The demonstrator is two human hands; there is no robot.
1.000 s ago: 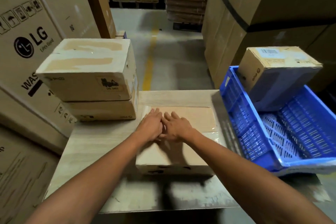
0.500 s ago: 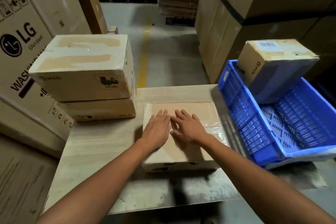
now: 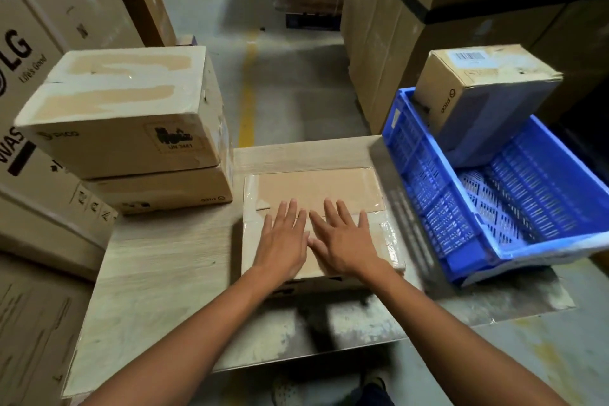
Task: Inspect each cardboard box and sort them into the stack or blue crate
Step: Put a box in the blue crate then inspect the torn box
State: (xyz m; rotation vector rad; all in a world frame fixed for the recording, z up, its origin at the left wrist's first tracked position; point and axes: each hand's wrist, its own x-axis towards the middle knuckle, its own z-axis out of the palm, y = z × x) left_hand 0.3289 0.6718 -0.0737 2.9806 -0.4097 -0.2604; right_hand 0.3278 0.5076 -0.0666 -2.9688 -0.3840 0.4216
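The left hand [image 3: 285, 241] and the right hand [image 3: 342, 241] lie side by side, palms down and fingers straight and spread, on top of a flat cardboard box [image 3: 313, 184]; neither grips anything. That box sits in the middle of the counter [image 3: 164, 260], reaching toward its far edge. At the counter's far left corner stands the stack [image 3: 131, 128], two taped boxes, one on the other, just beside the flat one. Over the right edge the blue crate [image 3: 425, 181] rests tilted, with a tilted box [image 3: 487, 99] leaning in its far end.
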